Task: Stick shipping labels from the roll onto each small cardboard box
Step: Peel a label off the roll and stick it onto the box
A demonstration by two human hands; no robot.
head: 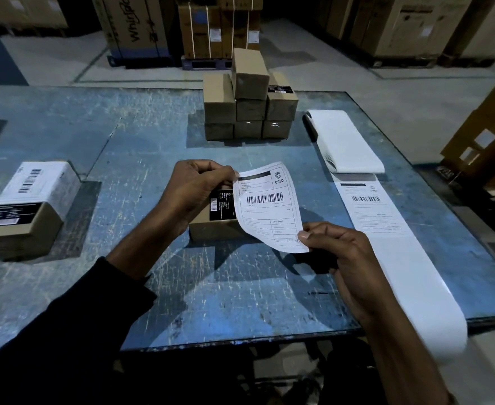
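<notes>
A white shipping label with a barcode hangs in the air between my hands. My left hand pinches its top left corner and my right hand pinches its bottom right corner. Just behind the label a small cardboard box with a black sticker sits on the blue table, partly hidden by my left hand. The label roll lies at the right, its strip trailing off the table's front edge with one printed label on it. A stack of several small boxes stands at the back.
At the left sits a box with a white label on top. Big cartons and pallets stand on the floor behind the table. More cartons lean at the right edge.
</notes>
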